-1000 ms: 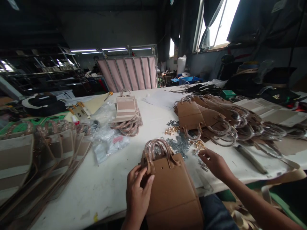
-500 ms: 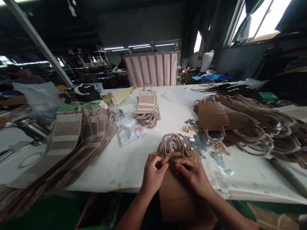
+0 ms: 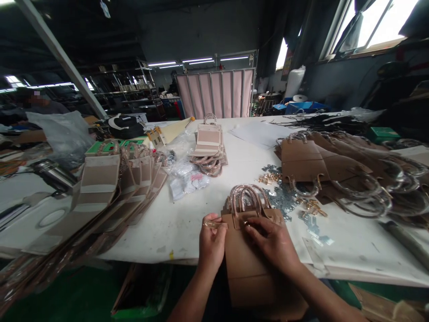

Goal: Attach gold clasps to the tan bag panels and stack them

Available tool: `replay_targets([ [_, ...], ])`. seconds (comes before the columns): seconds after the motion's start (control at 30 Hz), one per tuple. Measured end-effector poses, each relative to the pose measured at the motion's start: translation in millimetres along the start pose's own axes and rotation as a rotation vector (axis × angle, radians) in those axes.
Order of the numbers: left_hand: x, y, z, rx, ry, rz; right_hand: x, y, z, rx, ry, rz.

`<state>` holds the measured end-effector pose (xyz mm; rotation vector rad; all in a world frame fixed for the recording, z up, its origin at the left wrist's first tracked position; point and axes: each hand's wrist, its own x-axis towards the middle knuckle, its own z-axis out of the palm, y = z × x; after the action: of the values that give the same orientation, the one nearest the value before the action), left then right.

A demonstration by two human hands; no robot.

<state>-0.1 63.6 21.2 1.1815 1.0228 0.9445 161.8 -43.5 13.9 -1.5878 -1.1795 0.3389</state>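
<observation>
A brown flat bag piece (image 3: 246, 264) with clear looped handles (image 3: 246, 199) lies at the near edge of the white table (image 3: 177, 223), hanging over it toward me. My left hand (image 3: 212, 241) grips its upper left corner, thumb and fingers pinched on the edge. My right hand (image 3: 271, 241) rests on the bag's top, fingertips pressed together just below the handles on something too small to make out. Small gold fittings (image 3: 268, 179) and grey metal bits (image 3: 284, 199) lie scattered just right of the handles.
A spread of brown bag pieces with handles (image 3: 335, 170) fills the right side. Beige striped bag pieces (image 3: 110, 188) fan out at left; a smaller stack (image 3: 208, 143) stands mid-table. Plastic packets (image 3: 187, 179) lie between. A person (image 3: 36, 105) sits far left.
My right hand came back from the scattered fittings onto the bag's top. My left hand shifted to the bag's left corner. The view swung left.
</observation>
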Motion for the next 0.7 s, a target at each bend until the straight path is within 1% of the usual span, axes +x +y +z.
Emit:
replay_targets([
  [0.1, -3, 4, -2.3, -0.200, 0.007, -0.227, 1, -1, -2, -0.134, 0.041, -0.118],
  [0.17, -5, 7, -5.1, -0.247, -0.038, -0.307, 0, 2, -5, -0.198, 0.062, -0.141],
  [0.23, -6, 9, -8.5, -0.262, -0.129, -0.327, -1, 5, -8, -0.206, 0.085, -0.115],
  [0.27, -7, 9, -10.0, -0.265, -0.173, -0.329, -2, 5, -9, -0.182, 0.093, -0.076],
  [0.33, -8, 9, -11.7, -0.259, -0.205, -0.331, -4, 2, -10, -0.109, 0.095, 0.026],
  [0.43, -12, 9, -10.4, -0.247, -0.177, -0.292, -9, -10, -3, 0.040, 0.073, 0.148],
  [0.53, -16, 8, -7.6, -0.204, -0.162, -0.157, -15, -23, 11, 0.224, 0.046, 0.205],
  [0.63, -17, 10, -9.6, -0.036, -0.170, 0.000, -21, -30, 27, 0.306, -0.002, 0.194],
  [0.7, -16, 13, -13.6, 0.084, -0.211, 0.034, -25, -31, 33, 0.297, -0.010, 0.167],
])
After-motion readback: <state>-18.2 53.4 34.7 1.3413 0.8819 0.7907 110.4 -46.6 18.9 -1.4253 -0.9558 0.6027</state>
